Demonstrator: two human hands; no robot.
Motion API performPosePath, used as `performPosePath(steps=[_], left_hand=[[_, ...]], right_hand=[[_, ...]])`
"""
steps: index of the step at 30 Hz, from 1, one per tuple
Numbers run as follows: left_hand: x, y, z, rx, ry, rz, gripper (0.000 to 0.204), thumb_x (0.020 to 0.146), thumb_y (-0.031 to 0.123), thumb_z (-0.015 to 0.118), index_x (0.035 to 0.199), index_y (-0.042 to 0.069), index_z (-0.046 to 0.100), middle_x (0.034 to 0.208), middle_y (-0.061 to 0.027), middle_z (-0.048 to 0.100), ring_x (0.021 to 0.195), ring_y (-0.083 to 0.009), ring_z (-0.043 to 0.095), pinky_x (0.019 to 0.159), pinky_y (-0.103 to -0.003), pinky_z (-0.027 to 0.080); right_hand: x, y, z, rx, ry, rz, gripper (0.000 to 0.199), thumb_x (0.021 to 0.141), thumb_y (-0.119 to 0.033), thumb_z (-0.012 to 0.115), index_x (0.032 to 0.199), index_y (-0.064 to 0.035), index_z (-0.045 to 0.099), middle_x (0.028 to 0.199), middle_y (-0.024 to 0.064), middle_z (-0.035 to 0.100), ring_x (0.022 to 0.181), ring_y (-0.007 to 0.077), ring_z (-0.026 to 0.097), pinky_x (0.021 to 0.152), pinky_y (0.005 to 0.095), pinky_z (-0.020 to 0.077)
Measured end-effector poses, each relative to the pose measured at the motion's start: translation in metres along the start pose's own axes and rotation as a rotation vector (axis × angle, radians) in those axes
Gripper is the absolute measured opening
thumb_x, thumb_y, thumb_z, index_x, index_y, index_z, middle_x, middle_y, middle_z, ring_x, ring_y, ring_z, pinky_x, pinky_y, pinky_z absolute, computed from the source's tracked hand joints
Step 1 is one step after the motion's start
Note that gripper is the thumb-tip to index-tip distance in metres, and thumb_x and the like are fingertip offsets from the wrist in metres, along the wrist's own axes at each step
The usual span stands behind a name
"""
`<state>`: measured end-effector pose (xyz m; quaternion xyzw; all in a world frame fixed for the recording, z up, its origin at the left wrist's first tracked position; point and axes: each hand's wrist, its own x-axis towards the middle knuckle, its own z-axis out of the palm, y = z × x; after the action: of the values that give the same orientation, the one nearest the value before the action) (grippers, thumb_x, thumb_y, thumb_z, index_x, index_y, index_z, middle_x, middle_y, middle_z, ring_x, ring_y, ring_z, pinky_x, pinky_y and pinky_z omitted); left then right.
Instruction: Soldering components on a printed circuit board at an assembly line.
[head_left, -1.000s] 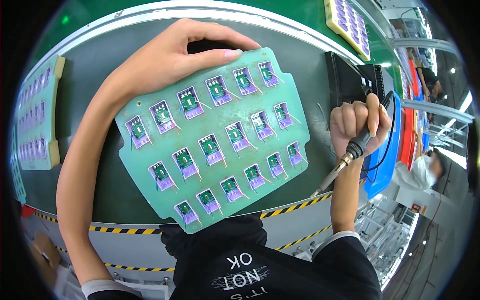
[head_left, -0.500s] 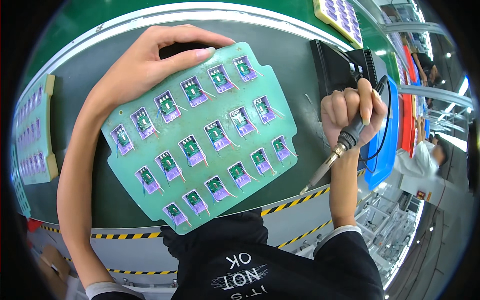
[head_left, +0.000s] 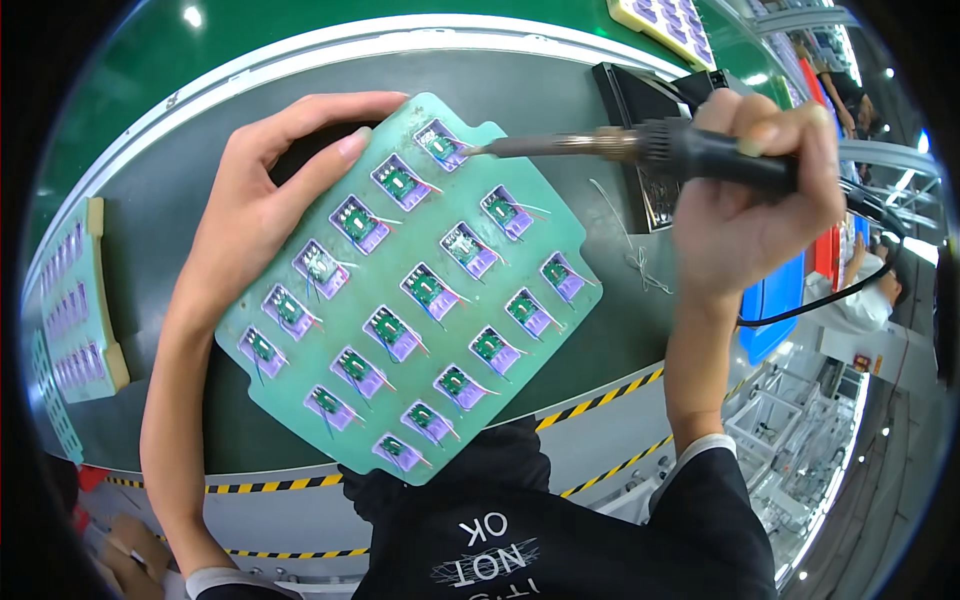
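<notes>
A pale green tray [head_left: 420, 226] with rows of cut-outs lies tilted on the bench. Each cut-out holds a purple housing with a small green circuit board and thin wires in red, white and blue. My left hand [head_left: 255, 190] grips the tray's upper-left edge, thumb on top and fingers reaching around the far side. In my right hand [head_left: 765, 185] is a soldering iron [head_left: 665, 148], held nearly level by its black handle. Its tip is at the wires of the circuit board [head_left: 435, 143] in the top corner; whether it touches cannot be made out.
A black box-like unit [head_left: 625, 110] stands at the far right, with loose wire [head_left: 645, 268] near it. Blue bin [head_left: 768, 310] sits beside the right edge. Another filled tray [head_left: 95, 330] is at the left, one more [head_left: 665, 25] at far right. The iron's cable [head_left: 850, 290] loops rightward.
My right hand has risen, swinging the iron from pointing down at the bench to level over the tray's top corner. The tray has turned slightly counterclockwise with my left hand on it.
</notes>
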<state>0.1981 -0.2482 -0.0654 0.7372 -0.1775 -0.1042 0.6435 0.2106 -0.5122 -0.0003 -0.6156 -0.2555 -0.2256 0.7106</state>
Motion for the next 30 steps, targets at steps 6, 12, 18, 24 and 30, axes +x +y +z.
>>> performPosePath(steps=[6, 12, 18, 24, 30], left_hand=[[0.006, -0.007, 0.002, 0.015, 0.012, 0.075, 0.031, 0.089, 0.011, 0.051, 0.118, 0.0, 0.058, 0.111, -0.011, 0.061, 0.103, -0.0175, 0.057, 0.091, -0.028, 0.042], [0.011, -0.003, -0.003, 0.186, -0.097, 0.128, 0.034, 0.088, 0.007, 0.049, 0.119, -0.004, 0.055, 0.117, -0.0147, 0.057, 0.108, -0.0197, 0.054, 0.096, -0.029, 0.038], [0.009, -0.007, -0.006, 0.209, -0.084, 0.17, 0.033, 0.088, 0.008, 0.05, 0.117, -0.004, 0.057, 0.114, -0.0151, 0.057, 0.107, -0.0204, 0.054, 0.095, -0.029, 0.038], [0.011, -0.006, -0.004, 0.229, -0.089, 0.175, 0.032, 0.087, 0.008, 0.05, 0.116, -0.005, 0.058, 0.114, -0.0157, 0.057, 0.106, -0.0207, 0.054, 0.094, -0.029, 0.038], [0.012, -0.006, -0.004, 0.247, -0.084, 0.189, 0.032, 0.087, 0.008, 0.05, 0.116, -0.004, 0.058, 0.114, -0.0156, 0.058, 0.106, -0.0209, 0.054, 0.094, -0.029, 0.038]], right_hand=[[-0.02, 0.013, 0.012, -0.228, -0.023, -0.128, 0.031, 0.091, -0.022, 0.038, 0.064, -0.0062, 0.04, 0.052, 0.0022, 0.04, 0.038, 0.0093, 0.025, 0.041, 0.025, 0.0251], [-0.023, 0.021, 0.013, -0.262, -0.026, -0.153, 0.031, 0.09, -0.018, 0.039, 0.062, -0.0043, 0.04, 0.052, 0.0046, 0.043, 0.037, 0.0096, 0.026, 0.041, 0.0254, 0.0257], [-0.027, 0.028, 0.016, -0.315, -0.041, -0.202, 0.03, 0.09, -0.017, 0.039, 0.064, -0.0019, 0.041, 0.048, 0.0069, 0.041, 0.037, 0.0093, 0.026, 0.04, 0.0258, 0.0273], [-0.025, 0.032, 0.004, -0.152, -0.09, -0.187, 0.019, 0.088, -0.009, 0.052, 0.073, 0.0023, 0.048, 0.059, 0.0121, 0.058, 0.046, 0.0099, 0.049, 0.044, 0.0229, 0.0405], [-0.026, 0.032, 0.003, -0.153, -0.104, -0.187, 0.02, 0.088, -0.011, 0.053, 0.074, 0.0018, 0.048, 0.06, 0.0116, 0.059, 0.046, 0.0104, 0.05, 0.044, 0.0228, 0.0409]])
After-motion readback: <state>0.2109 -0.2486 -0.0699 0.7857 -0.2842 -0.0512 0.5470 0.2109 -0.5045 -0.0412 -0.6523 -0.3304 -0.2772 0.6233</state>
